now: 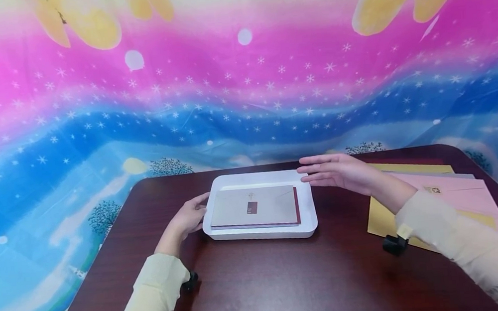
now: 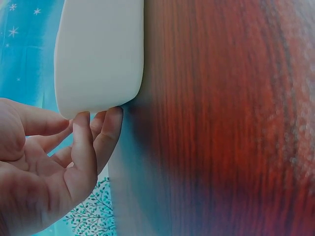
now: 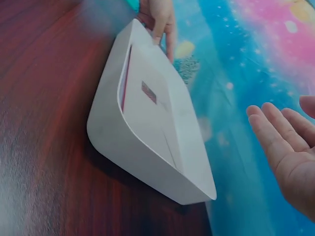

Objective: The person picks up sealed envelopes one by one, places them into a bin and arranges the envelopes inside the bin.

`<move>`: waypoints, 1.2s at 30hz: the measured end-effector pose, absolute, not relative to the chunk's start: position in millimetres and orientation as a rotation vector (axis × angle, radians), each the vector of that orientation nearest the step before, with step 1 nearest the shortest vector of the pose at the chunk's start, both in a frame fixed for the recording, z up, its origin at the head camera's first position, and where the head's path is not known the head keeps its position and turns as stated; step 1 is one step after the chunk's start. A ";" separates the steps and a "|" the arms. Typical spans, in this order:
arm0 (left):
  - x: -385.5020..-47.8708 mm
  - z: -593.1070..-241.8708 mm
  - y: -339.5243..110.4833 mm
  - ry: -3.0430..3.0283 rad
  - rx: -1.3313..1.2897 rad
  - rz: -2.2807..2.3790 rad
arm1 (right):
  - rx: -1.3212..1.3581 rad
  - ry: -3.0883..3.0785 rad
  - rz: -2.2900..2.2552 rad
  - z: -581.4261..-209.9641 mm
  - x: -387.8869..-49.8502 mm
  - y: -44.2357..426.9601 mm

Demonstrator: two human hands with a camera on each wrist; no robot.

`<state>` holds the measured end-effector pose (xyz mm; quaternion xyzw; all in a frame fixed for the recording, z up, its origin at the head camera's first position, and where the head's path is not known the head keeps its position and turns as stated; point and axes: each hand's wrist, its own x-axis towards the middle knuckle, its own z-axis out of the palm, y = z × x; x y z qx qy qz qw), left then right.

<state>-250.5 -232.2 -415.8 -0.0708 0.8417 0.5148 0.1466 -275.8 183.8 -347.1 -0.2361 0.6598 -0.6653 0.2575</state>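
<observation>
A shallow white tray (image 1: 260, 235) sits on the dark wooden table. Inside lies a small stack of envelopes, a grey-beige envelope (image 1: 231, 209) with a brown printed block on top and a dark red edge showing beneath. At the tray's left end, my left hand (image 1: 188, 216) holds it with bent fingers; the left wrist view shows the thumb by the rim and fingertips (image 2: 115, 112) against the end wall. My right hand (image 1: 345, 172) hovers by the tray's far right corner, its fingers extended. From the right wrist view, a gap separates that hand (image 3: 295, 157) from the tray.
Several larger envelopes lie spread on the table's right side, with a pink envelope (image 1: 459, 192) over a yellow envelope (image 1: 376, 216), partly beneath my right forearm. A colourful printed cloth (image 1: 244, 101) hangs behind the table (image 1: 262, 289).
</observation>
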 end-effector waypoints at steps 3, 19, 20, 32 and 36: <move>-251.2 -415.7 -231.7 2.423 -0.201 1.480 | -0.649 1.821 -1.806 -343.8 -274.2 192.6; -249.2 -416.1 -231.1 2.446 -0.226 1.449 | -0.651 2.097 -1.684 -339.3 -259.4 240.4; -249.3 -416.2 -231.1 2.446 -0.226 1.451 | -0.651 2.120 -1.672 -339.0 -258.2 244.1; -248.6 -413.5 -229.7 2.450 -0.228 1.440 | -0.718 2.292 -1.572 -342.9 -252.5 289.1; -248.3 -413.1 -229.9 2.448 -0.224 1.442 | -0.718 2.325 -1.583 -342.3 -252.1 303.7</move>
